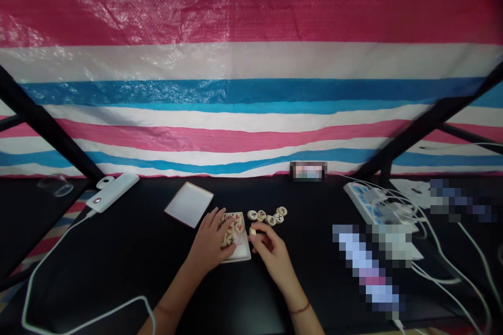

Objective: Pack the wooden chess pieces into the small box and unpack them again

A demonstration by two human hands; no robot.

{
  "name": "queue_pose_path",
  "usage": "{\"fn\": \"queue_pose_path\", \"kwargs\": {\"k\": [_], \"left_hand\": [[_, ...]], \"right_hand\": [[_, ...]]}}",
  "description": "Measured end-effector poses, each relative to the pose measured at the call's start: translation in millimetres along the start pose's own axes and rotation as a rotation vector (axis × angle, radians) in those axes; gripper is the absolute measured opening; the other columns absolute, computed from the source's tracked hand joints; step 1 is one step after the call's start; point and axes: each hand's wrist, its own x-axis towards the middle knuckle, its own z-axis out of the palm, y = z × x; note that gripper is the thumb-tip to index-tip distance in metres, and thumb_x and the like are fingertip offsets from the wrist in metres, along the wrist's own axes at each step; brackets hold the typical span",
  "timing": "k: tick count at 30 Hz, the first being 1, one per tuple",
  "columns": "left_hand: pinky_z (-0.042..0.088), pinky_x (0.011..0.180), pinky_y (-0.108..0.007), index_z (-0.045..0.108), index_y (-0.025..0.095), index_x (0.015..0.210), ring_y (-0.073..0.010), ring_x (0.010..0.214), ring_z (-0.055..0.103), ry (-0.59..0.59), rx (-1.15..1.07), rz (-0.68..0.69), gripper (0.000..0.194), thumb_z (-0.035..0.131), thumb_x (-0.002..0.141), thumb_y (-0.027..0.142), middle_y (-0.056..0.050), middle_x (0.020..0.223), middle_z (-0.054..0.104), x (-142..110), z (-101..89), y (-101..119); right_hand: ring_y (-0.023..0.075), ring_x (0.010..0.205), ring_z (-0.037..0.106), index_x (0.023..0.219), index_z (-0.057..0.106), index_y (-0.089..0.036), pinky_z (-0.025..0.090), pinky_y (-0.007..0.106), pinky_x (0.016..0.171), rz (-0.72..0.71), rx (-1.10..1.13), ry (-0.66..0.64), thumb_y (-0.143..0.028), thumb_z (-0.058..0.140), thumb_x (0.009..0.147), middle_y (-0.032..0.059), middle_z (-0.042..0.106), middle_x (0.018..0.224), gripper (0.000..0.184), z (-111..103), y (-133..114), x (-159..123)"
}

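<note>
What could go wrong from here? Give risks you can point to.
The piece in the right hand might slip from its fingers. That hand could also nudge the loose pieces lying just beyond it. The white cable close to the left forearm might snag.

A striped tarp (251, 63) hangs behind a white power strip (364, 203).

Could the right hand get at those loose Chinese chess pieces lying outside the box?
Probably yes: the right hand is close to the loose Chinese chess pieces, and nothing visible stands between them. Its fingers seem to hold another piece, though, which might need setting down first.
</note>
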Motion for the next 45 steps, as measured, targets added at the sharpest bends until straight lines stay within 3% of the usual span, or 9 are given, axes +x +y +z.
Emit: {"fn": "queue_pose_path", "kwargs": {"k": [9, 12, 16, 20, 27, 34, 40, 43, 45], "left_hand": [[0.029, 0.109, -0.058, 0.053, 0.024, 0.131, -0.0339, 0.131, 0.041, -0.059, -0.043, -0.025, 0.053, 0.061, 0.079, 0.034, -0.01, 0.141, 0.049, -2.5, 7.2, -7.2], [0.031, 0.109, -0.056, 0.051, 0.024, 0.132, -0.0336, 0.133, 0.039, -0.06, -0.092, -0.034, 0.056, 0.061, 0.078, 0.032, -0.01, 0.142, 0.048, -4.0, 7.7, -8.6], [0.029, 0.112, -0.054, 0.041, 0.021, 0.14, -0.032, 0.136, 0.035, -0.063, -0.162, -0.042, 0.065, 0.059, 0.078, 0.027, -0.011, 0.146, 0.043, -7.2, 11.4, -12.5], [0.025, 0.113, -0.056, 0.032, 0.021, 0.146, -0.0307, 0.139, 0.031, -0.072, -0.243, -0.058, 0.073, 0.055, 0.076, 0.018, -0.011, 0.149, 0.038, -9.2, 14.8, -16.5], [0.021, 0.114, -0.057, 0.03, 0.021, 0.147, -0.0304, 0.14, 0.028, -0.09, -0.295, -0.054, 0.077, 0.053, 0.074, 0.013, -0.012, 0.15, 0.037, -9.5, 14.1, -17.9], [0.02, 0.114, -0.058, 0.034, 0.022, 0.145, -0.0323, 0.141, 0.026, -0.123, -0.304, -0.026, 0.077, 0.059, 0.072, 0.017, -0.012, 0.15, 0.036, -9.4, 9.2, -18.5], [0.022, 0.113, -0.059, 0.034, 0.022, 0.145, -0.0326, 0.14, 0.028, -0.125, -0.267, -0.008, 0.073, 0.058, 0.076, 0.021, -0.013, 0.149, 0.037, -9.2, 4.7, -16.6], [0.023, 0.113, -0.058, 0.036, 0.022, 0.143, -0.0331, 0.139, 0.028, -0.14, -0.253, -0.011, 0.075, 0.062, 0.073, 0.022, -0.012, 0.148, 0.038, -9.1, 3.3, -17.0], [0.024, 0.114, -0.056, 0.037, 0.023, 0.143, -0.0332, 0.139, 0.027, -0.149, -0.242, -0.021, 0.078, 0.064, 0.07, 0.02, -0.011, 0.149, 0.038, -8.5, 2.7, -17.5]], "right_hand": [[0.0144, 0.076, 0.062, 0.102, 0.067, -0.021, 0.05, 0.023, 0.062, -0.21, -0.464, -0.105, -0.026, 0.057, 0.086, 0.0078, 0.065, 0.106, 0.02, 9.8, -14.2, -12.0], [0.0162, 0.083, 0.062, 0.104, 0.065, -0.021, 0.051, 0.026, 0.071, -0.28, -0.583, -0.145, -0.019, 0.055, 0.085, 0.0067, 0.066, 0.106, 0.021, 15.3, -14.7, -13.8], [0.0198, 0.095, 0.062, 0.103, 0.064, -0.021, 0.05, 0.033, 0.086, -0.369, -0.706, -0.134, -0.015, 0.056, 0.084, 0.0062, 0.068, 0.105, 0.021, 19.4, -9.4, -13.9], [0.0206, 0.093, 0.062, 0.104, 0.063, -0.022, 0.049, 0.036, 0.086, -0.409, -0.81, -0.152, -0.019, 0.059, 0.086, 0.0052, 0.069, 0.104, 0.019, 22.4, -3.9, -11.0], [0.0218, 0.09, 0.061, 0.101, 0.063, -0.022, 0.05, 0.036, 0.082, -0.453, -0.908, -0.16, -0.026, 0.059, 0.089, 0.0068, 0.067, 0.102, 0.014, 25.5, -4.5, -8.2], [0.0202, 0.077, 0.056, 0.099, 0.064, -0.022, 0.047, 0.031, 0.069, -0.371, -1.035, -0.224, -0.021, 0.061, 0.085, 0.003, 0.065, 0.082, 0.015, 24.8, -12.7, -5.5], [0.022, 0.079, 0.058, 0.101, 0.065, -0.023, 0.048, 0.033, 0.071, -0.336, -0.986, -0.255, -0.021, 0.06, 0.085, 0.0043, 0.068, 0.085, 0.017, 30.6, -13.8, -1.1], [0.0209, 0.082, 0.06, 0.104, 0.065, -0.023, 0.049, 0.033, 0.077, -0.348, -0.9, -0.186, -0.027, 0.056, 0.088, 0.0049, 0.068, 0.088, 0.019, 19.3, -18.5, 3.7], [0.0201, 0.085, 0.062, 0.104, 0.064, -0.021, 0.049, 0.032, 0.081, -0.35, -0.879, -0.05, -0.031, 0.051, 0.09, 0.0065, 0.068, 0.093, 0.022, 3.4, -22.2, 12.6]]}}
